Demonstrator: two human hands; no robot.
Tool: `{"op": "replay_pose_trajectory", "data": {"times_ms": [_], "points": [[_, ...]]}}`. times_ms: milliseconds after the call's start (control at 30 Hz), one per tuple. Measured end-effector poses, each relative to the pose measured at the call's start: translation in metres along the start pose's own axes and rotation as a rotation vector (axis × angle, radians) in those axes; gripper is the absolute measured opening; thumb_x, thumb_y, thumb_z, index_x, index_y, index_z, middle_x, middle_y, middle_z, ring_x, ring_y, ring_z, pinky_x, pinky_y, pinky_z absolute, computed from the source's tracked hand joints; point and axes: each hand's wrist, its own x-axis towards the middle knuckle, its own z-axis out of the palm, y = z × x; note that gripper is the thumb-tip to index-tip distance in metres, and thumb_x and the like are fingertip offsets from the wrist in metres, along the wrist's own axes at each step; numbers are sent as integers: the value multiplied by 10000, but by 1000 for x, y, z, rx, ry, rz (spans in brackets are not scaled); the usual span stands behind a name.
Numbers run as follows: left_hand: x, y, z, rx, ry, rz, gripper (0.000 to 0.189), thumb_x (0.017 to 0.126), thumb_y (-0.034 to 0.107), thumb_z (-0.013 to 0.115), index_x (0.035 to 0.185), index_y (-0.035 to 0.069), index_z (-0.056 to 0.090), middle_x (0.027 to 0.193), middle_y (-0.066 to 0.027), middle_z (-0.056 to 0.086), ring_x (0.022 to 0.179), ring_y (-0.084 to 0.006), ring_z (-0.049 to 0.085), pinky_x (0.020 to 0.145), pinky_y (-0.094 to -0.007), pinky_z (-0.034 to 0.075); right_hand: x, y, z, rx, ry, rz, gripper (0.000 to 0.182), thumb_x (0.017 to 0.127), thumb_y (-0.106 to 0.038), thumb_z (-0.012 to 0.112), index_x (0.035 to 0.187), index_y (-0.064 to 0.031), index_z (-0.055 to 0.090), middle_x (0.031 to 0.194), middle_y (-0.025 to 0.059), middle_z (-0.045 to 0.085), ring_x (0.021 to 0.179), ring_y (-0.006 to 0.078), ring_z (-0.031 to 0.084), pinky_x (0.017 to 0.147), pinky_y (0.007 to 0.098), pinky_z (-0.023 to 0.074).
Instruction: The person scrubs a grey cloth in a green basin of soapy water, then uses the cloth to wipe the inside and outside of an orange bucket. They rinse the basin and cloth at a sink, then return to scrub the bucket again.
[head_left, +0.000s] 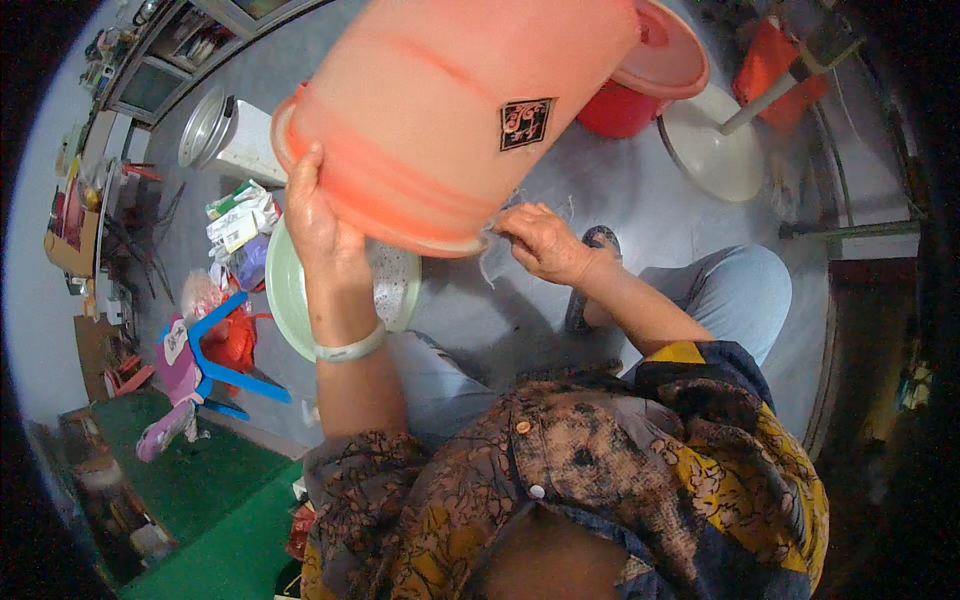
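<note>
A large translucent pink plastic bucket (420, 112) with a dark square emblem is tilted in front of me. My left hand (322, 210) grips its rim at the left, the thumb lying on the outer wall. At the rim's lower right end, my right hand (544, 244) has its fingers pinched on a thin whitish frayed strand (487, 270). Below the bucket on the floor, partly hidden by my left forearm, sits a pale green basin (289, 300) with foamy water.
A red bucket (619, 112) and a round whitish lid-like disc (716, 150) stand beyond. Leftward are metal basins (206, 127) on a white box, plastic packages (244, 221), a blue-framed chair (244, 382) and green matting (195, 465). My knees flank the work area.
</note>
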Motion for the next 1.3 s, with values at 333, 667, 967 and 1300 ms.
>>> {"op": "replay_pose_trajectory", "data": {"times_ms": [333, 667, 967, 1300], "points": [[-25, 9, 18, 151, -74, 132, 449, 869, 137, 563, 1270, -20, 434, 1248, -160, 522, 1124, -275, 524, 983, -430, 412, 22, -72, 3, 385, -12, 191, 252, 756, -26, 494, 991, -58, 580, 913, 153, 611, 848, 333, 589, 772, 396, 473], [-28, -21, 22, 533, -155, 259, 564, 899, 505, 499, 1069, -31, 540, 944, -51, 595, 853, -125, 539, 755, -257, 444, 96, -118, -25, 1489, 185, 510, 298, 866, -28, 451, 1163, -16, 480, 999, 48, 578, 901, 114, 545, 831, 266, 434], [-65, -32, 22, 1162, -294, 387, 290, 848, 198, 643, 1046, 3, 557, 864, -79, 639, 750, -142, 595, 671, -283, 485, 172, -100, -104, 1268, 333, 728, 194, 836, -133, 516, 988, -38, 590, 904, 70, 602, 812, 163, 590, 709, 309, 511], [-62, -26, 14, 1060, -241, 188, 235, 833, 15, 603, 1060, -35, 566, 959, -84, 646, 859, -128, 590, 765, -277, 481, 189, -1, -140, 857, 399, 653, 37, 855, -70, 503, 821, -58, 506, 775, 74, 549, 686, 176, 567, 581, 309, 506]]}}
